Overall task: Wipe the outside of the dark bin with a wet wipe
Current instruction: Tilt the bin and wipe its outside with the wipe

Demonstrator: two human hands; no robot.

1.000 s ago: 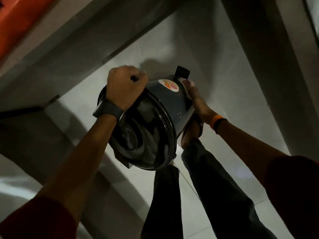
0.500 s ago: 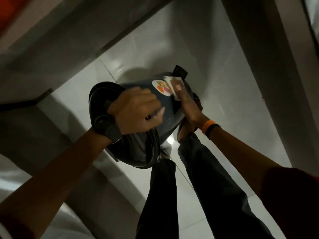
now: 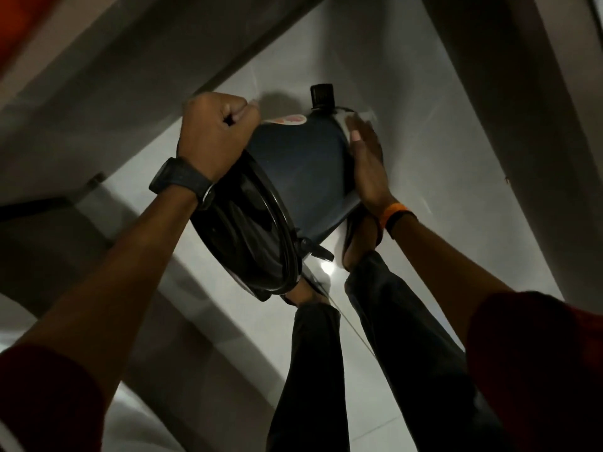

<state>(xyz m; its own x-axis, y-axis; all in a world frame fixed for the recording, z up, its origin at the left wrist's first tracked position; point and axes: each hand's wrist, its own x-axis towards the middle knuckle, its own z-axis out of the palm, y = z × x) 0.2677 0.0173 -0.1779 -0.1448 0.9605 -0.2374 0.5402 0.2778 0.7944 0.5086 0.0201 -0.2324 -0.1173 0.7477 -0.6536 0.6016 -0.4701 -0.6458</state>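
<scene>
The dark blue bin (image 3: 303,171) is tipped on its side above the tiled floor, its black lid (image 3: 248,236) facing me and its pedal (image 3: 322,96) pointing away. A round orange sticker (image 3: 287,120) shows on the upper side. My left hand (image 3: 215,135) is a closed fist gripping the bin's rim at the upper left. My right hand (image 3: 367,158) lies flat along the bin's right side, pressing a white wet wipe (image 3: 350,120) against it near the base; most of the wipe is hidden under the fingers.
My legs in dark trousers (image 3: 401,337) and my two feet (image 3: 359,243) are directly under the bin. Pale floor tiles (image 3: 440,177) run between grey walls or ledges on the left (image 3: 98,93) and right (image 3: 522,125).
The bin has been turned, so the sticker went from the middle to the upper left edge. My left hand shifted from a spread grip to a fist. My right hand slid to the bin's right side.
</scene>
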